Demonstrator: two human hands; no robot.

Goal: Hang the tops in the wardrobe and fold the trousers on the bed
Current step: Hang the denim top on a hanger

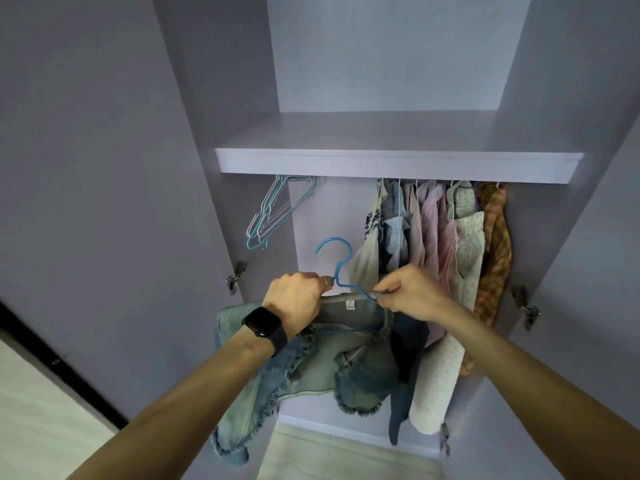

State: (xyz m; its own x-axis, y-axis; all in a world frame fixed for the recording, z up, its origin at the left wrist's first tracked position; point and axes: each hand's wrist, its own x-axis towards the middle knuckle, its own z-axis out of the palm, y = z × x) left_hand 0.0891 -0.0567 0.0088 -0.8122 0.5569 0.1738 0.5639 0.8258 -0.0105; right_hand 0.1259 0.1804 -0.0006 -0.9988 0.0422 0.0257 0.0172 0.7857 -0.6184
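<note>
Head view: left hand [294, 299] grips the blue hanger [337, 258] by its neck to steady it; right hand [412, 292] pinches, seemingly, the denim top [329, 368] onto its arm, under the front edge of the wardrobe shelf [398, 164].

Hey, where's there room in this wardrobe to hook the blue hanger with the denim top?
Hook the blue hanger in the gap under the shelf, between the empty hangers on the left and the hung tops on the right, which are packed tight. The shelf top looks bare.
</note>
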